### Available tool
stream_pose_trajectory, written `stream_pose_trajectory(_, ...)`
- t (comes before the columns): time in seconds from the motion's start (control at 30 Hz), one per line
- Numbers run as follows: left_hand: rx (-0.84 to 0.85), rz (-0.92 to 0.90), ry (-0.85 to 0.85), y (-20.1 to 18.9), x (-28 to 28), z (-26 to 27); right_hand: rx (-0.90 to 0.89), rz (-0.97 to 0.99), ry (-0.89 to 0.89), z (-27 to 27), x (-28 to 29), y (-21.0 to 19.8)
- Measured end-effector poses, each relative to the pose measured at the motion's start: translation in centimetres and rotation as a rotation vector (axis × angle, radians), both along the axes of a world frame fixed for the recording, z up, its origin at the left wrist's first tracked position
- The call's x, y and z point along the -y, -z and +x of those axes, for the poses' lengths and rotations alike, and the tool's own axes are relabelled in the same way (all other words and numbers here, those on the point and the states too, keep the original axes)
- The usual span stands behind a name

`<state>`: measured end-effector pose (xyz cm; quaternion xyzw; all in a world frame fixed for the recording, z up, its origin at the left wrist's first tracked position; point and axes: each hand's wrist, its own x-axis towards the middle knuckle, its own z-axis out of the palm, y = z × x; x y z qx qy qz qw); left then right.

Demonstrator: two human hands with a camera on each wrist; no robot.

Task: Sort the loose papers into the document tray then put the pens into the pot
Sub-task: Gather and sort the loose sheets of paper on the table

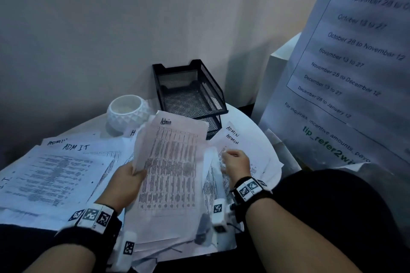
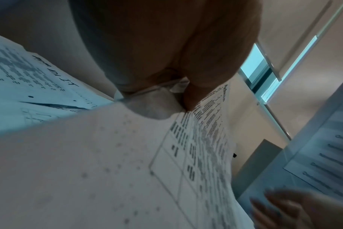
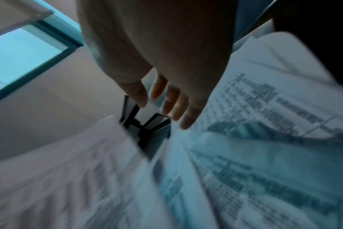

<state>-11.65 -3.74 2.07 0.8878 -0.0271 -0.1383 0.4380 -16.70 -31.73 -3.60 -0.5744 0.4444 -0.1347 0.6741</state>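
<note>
Loose printed papers (image 1: 57,173) cover a round white table (image 1: 246,119). My left hand (image 1: 128,178) grips the left edge of a sheet headed "Admin" (image 1: 170,162), raised off the pile; it also shows in the left wrist view as the Admin sheet (image 2: 204,139). My right hand (image 1: 235,162) hovers with straight fingers (image 3: 174,106) over sheets marked "ADMIN" (image 1: 231,137), holding nothing. A black mesh document tray (image 1: 190,93) with two tiers stands empty at the back, and the tray (image 3: 147,124) shows ahead of the fingers. A white faceted pot (image 1: 128,111) sits left of it. No pens are visible.
A large printed notice (image 1: 346,68) stands at the right, close to the table edge. A white box (image 1: 279,66) sits behind it. The wall runs right behind tray and pot. My dark-clothed knee (image 1: 332,217) is at the lower right.
</note>
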Motion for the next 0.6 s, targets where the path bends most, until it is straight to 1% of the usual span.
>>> stream_pose_trajectory(0.07, -0.001, -0.007, -0.043, 0.1, -0.4, 0.4, -0.166, -0.076, 0.117, -1.0, 2.7, 1.3)
stream_pose_trajectory(0.1, -0.009, -0.020, -0.063, 0.2, -0.5, 0.6, -0.236, -0.087, 0.144, -1.6, 3.9, 1.8)
stream_pose_trajectory(0.17, -0.018, -0.029, -0.097, 0.4, -0.9, 0.8, -0.400, -0.090, 0.107, -2.4, 5.9, 3.5)
stream_pose_trajectory(0.23, -0.010, -0.022, -0.103, 0.8, -1.2, 1.0, -0.549, -0.123, 0.076, -2.1, 8.0, 6.6)
stream_pose_trajectory(0.27, -0.005, -0.014, -0.103, 0.9, -1.3, 1.0, -0.586, -0.131, 0.081, -1.9, 8.7, 8.1)
stream_pose_trajectory(0.33, -0.004, -0.014, -0.106, 1.1, -1.5, 1.0, -0.566, -0.114, 0.103, -1.4, 9.3, 9.9)
stream_pose_trajectory(0.37, -0.004, -0.020, -0.107, 1.2, -1.6, 1.1, -0.542, -0.115, 0.103, -1.4, 8.7, 9.3)
stream_pose_trajectory(0.43, -0.005, -0.030, -0.109, 1.5, -1.8, 1.3, -0.507, -0.137, 0.137, -2.0, 6.7, 6.4)
stream_pose_trajectory(0.6, -0.001, -0.056, -0.118, 1.3, -1.7, 1.2, -0.410, -0.224, 0.178, -2.7, 5.6, 3.7)
